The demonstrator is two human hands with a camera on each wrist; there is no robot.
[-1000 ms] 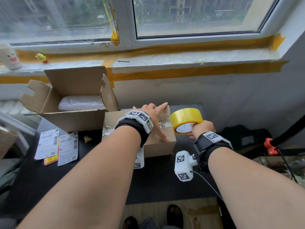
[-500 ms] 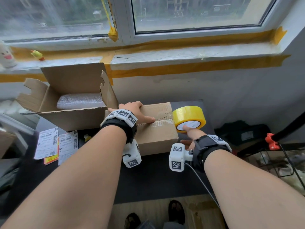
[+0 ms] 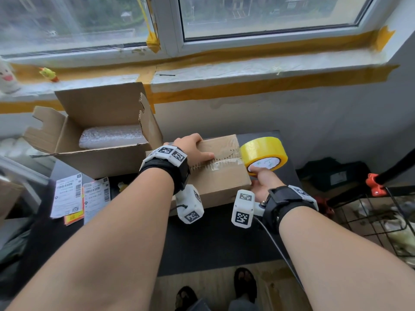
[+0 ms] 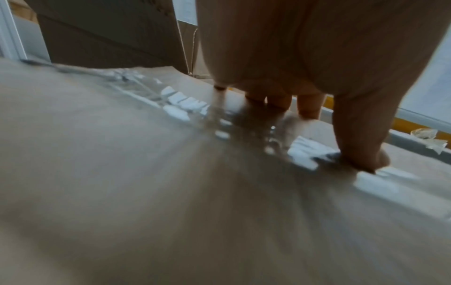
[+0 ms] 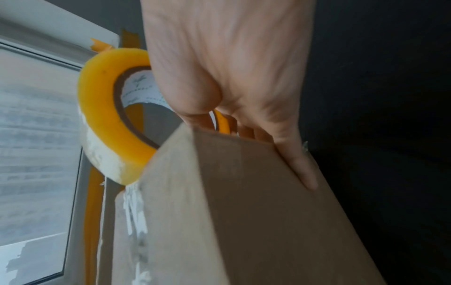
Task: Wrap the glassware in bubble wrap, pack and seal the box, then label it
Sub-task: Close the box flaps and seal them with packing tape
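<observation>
A small closed cardboard box (image 3: 222, 178) lies on the black table, with a strip of clear tape (image 3: 216, 164) along its top seam. My left hand (image 3: 193, 149) rests on the box top, fingers over the far edge and thumb pressing the tape. In the left wrist view the thumb of my left hand (image 4: 317, 135) sits on the wrinkled tape (image 4: 185, 104) on the box (image 4: 122, 183). My right hand (image 3: 262, 182) grips the yellow tape roll (image 3: 263, 153) at the box's right end. In the right wrist view the right hand (image 5: 231, 77) hooks its thumb into the roll (image 5: 102, 119) beside the box (image 5: 244, 212).
A bigger open cardboard box (image 3: 96, 162) holding a bubble wrap bundle (image 3: 112, 138) stands at the back left, touching the small box. Shipping labels (image 3: 67, 194) lie on the table (image 3: 213, 239) at the left. A wire basket (image 3: 381, 221) and an orange clamp (image 3: 375, 185) are to the right.
My left hand slid leftward along the taped seam, away from the roll. The right hand carried the tape roll to the box's right end and turned its palm up under it.
</observation>
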